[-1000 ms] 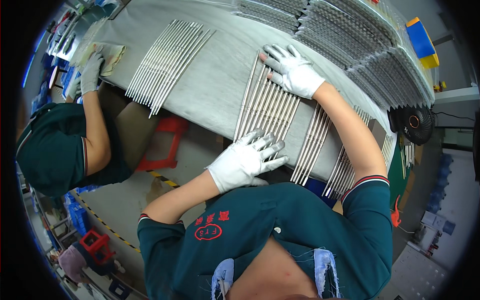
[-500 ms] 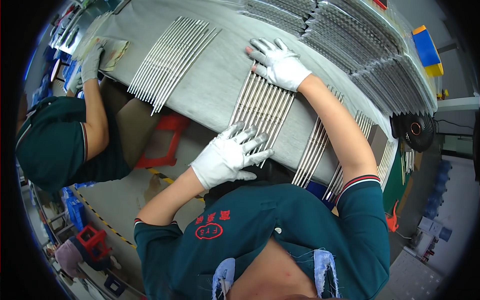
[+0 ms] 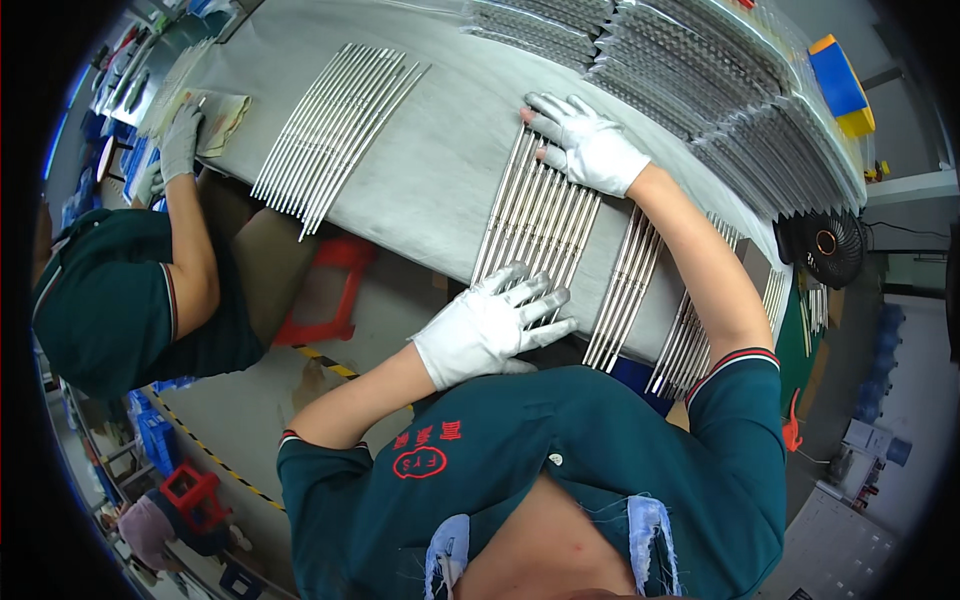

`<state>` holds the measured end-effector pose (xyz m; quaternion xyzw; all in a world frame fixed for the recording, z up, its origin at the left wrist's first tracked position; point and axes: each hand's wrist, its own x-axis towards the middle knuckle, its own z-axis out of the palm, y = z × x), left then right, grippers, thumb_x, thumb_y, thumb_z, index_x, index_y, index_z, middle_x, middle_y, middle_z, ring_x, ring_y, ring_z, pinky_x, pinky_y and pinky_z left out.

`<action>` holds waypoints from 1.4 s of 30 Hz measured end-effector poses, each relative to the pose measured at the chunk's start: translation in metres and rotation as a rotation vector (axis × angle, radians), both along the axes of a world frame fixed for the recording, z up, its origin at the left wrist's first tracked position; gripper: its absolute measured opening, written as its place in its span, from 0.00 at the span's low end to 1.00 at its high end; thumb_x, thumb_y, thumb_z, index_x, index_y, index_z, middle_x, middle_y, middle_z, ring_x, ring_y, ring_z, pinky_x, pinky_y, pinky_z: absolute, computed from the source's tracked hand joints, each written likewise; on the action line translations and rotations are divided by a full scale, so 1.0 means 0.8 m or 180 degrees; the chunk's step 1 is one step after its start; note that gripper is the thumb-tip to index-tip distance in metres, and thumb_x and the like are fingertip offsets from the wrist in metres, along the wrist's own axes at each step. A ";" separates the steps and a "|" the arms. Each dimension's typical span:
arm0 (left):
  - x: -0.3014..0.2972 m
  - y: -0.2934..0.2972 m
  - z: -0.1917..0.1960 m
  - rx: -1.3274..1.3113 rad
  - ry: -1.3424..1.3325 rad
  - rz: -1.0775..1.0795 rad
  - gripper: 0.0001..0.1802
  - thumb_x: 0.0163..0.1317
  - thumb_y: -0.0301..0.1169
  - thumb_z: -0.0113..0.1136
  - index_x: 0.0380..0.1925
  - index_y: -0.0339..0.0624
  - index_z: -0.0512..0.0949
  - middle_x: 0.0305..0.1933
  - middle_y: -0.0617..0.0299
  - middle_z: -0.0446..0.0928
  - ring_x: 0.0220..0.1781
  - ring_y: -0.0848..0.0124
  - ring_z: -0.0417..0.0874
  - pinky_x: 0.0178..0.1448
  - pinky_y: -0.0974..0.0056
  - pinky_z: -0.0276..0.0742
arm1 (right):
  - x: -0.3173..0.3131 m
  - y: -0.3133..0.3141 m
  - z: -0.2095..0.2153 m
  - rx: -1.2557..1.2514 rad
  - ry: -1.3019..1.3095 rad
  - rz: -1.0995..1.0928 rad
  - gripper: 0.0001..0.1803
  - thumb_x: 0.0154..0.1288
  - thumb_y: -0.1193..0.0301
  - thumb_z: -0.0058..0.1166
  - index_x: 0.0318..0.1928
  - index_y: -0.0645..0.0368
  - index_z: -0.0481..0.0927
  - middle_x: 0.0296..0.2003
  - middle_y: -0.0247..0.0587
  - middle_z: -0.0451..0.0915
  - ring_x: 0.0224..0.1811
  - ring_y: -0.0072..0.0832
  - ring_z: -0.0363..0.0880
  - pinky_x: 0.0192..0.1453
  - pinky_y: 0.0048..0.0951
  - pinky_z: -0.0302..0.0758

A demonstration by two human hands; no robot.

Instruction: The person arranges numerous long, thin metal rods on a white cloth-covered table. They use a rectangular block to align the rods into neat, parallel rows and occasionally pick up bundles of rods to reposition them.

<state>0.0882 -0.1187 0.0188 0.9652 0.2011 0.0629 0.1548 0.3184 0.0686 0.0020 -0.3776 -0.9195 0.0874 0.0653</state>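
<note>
A flat row of slim, shiny metal rods (image 3: 537, 215) lies side by side across the grey-covered table. On the far ends of these rods rests my right hand (image 3: 590, 145), in a white glove that leaves two fingertips bare; its fingers are stretched out. My gloved left hand (image 3: 495, 325) lies over the near ends, close to the table's front edge, its fingers spread. Neither hand wraps round a rod. Just to the right lies a narrower group of similar rods (image 3: 625, 288), with another rod group (image 3: 690, 340) beyond it, partly hidden by my right forearm.
More rods (image 3: 335, 135) lie farther left on the table (image 3: 440, 140). Tall stacks of grey ridged trays (image 3: 700, 95) in clear plastic line the back right, near a black fan (image 3: 832, 248). At left a co-worker (image 3: 130, 290) in green sits by a red stool (image 3: 330, 290).
Both my hands have shifted to the right, and the rods under them have slid along, nearer the narrower group. The view has also moved slightly.
</note>
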 end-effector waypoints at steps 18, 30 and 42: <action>0.026 0.015 0.007 0.0047 0.0078 0.0248 0.50 0.50 0.65 0.66 0.70 0.54 0.69 0.72 0.51 0.69 0.75 0.49 0.67 0.78 0.40 0.57 | 0.082 -0.042 0.006 -0.0481 0.0535 -0.0382 0.32 0.76 0.58 0.50 0.75 0.54 0.64 0.75 0.52 0.62 0.77 0.47 0.59 0.80 0.40 0.57; 0.020 0.059 0.008 0.0345 0.0101 0.1142 0.53 0.51 0.65 0.64 0.69 0.38 0.68 0.72 0.41 0.68 0.74 0.46 0.67 0.80 0.45 0.55 | 0.068 -0.217 0.045 -0.0527 -0.0161 0.0396 0.41 0.66 0.47 0.54 0.73 0.58 0.67 0.75 0.59 0.59 0.80 0.51 0.53 0.83 0.56 0.46; 0.065 0.060 -0.003 0.0169 0.0162 0.0696 0.49 0.57 0.64 0.62 0.73 0.49 0.65 0.74 0.45 0.66 0.76 0.43 0.65 0.80 0.43 0.54 | 0.102 -0.265 0.050 -0.0733 -0.0274 -0.0053 0.38 0.65 0.49 0.57 0.71 0.54 0.71 0.75 0.54 0.60 0.80 0.50 0.54 0.82 0.59 0.46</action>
